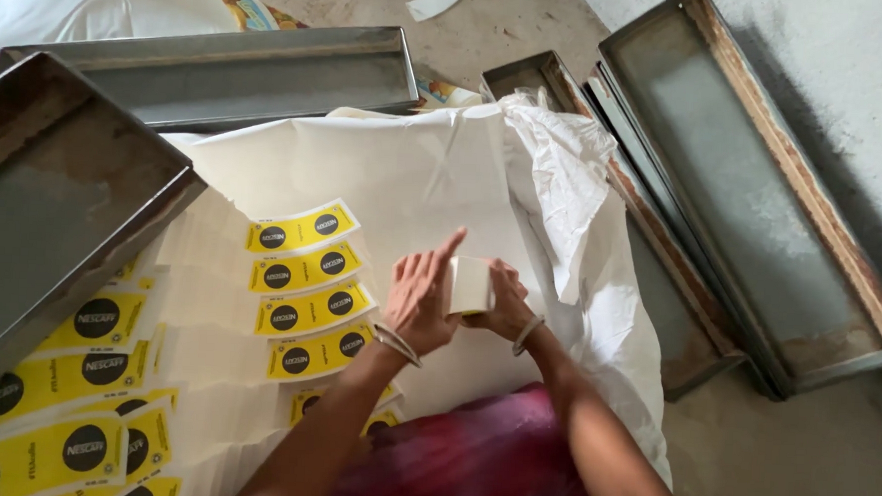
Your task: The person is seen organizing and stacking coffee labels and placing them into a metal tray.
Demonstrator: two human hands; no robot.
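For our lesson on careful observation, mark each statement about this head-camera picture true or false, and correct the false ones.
1. Both hands hold a small white block. True: the left hand and right hand grip the white block between them.
2. Yellow labels lie in a column on the white sheet. True: the yellow labels lie on the white sheet.
3. The metal trays are filled with water. False: the metal trays look empty and rusty.
4. The person wears gloves. False: the hands are bare, with a bangle on each wrist.
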